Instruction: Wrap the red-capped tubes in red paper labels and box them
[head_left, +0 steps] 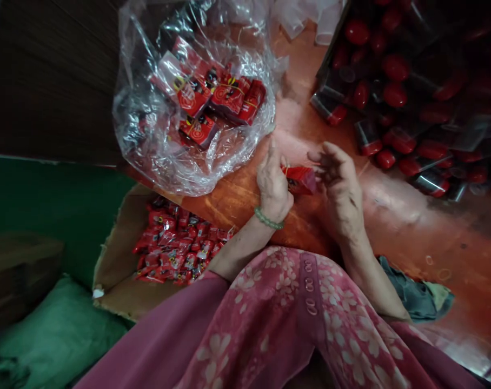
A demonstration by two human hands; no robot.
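Note:
My left hand [273, 181], with a beaded green bracelet [269, 218] at its wrist, is closed on a small bundle of red printed packets [301, 180]. A thin yellowish band shows on the bundle near my fingers. On the bundle's other side is my right hand [343, 186], its fingers apart and close to the bundle's end; whether the fingertips touch it I cannot tell. Beyond my left hand, a clear plastic bag [213, 181] lies open with several similar red bundles [231, 94] inside.
A cardboard box [111, 259] full of small red packets [180, 246] stands below the table's left edge. Red-capped clear containers [395, 94] are heaped at the right. A dark cloth [411, 294] lies by my right forearm. Loose rubber bands [444, 274] rest on the reddish tabletop [395, 216].

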